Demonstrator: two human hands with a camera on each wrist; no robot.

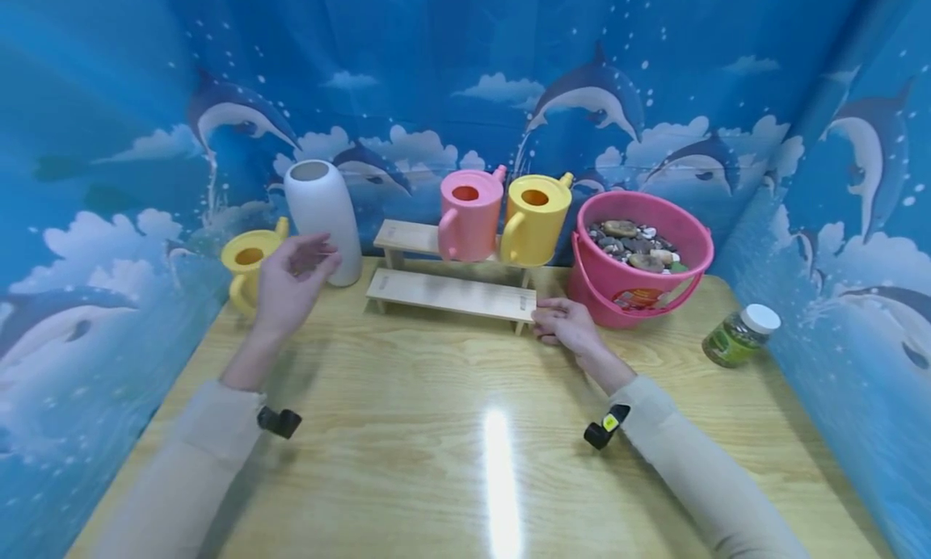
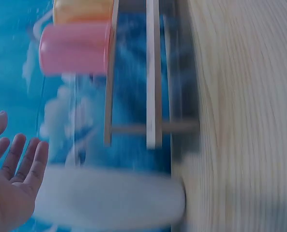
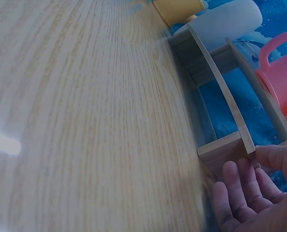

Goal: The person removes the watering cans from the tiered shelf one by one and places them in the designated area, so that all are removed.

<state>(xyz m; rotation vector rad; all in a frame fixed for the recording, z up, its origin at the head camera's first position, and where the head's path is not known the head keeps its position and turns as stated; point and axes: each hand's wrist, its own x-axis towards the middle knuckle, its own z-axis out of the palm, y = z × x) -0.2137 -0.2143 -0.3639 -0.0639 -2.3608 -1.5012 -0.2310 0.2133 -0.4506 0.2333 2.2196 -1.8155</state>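
Observation:
A two-tier wooden shelf (image 1: 451, 295) stands on the table. At the right end of its lower board, my right hand (image 1: 570, 329) pinches the edge; in the right wrist view the thumb is over the board's corner (image 3: 249, 145) and the fingers are below. My left hand (image 1: 291, 288) is raised with nothing in it, fingers loosely bent, in front of a white vase (image 1: 327, 220) and a yellow watering can (image 1: 247, 256). On the upper board a pink watering can (image 1: 471, 216) and another yellow watering can (image 1: 537, 220) stand side by side.
Right of the shelf is a pink bucket (image 1: 618, 292) with pebbles (image 1: 633, 244) inside. A white-lidded jar (image 1: 738, 337) stands farther right on the wooden table (image 1: 407, 430). Blue dolphin-print curtains (image 1: 436, 74) enclose the back and sides.

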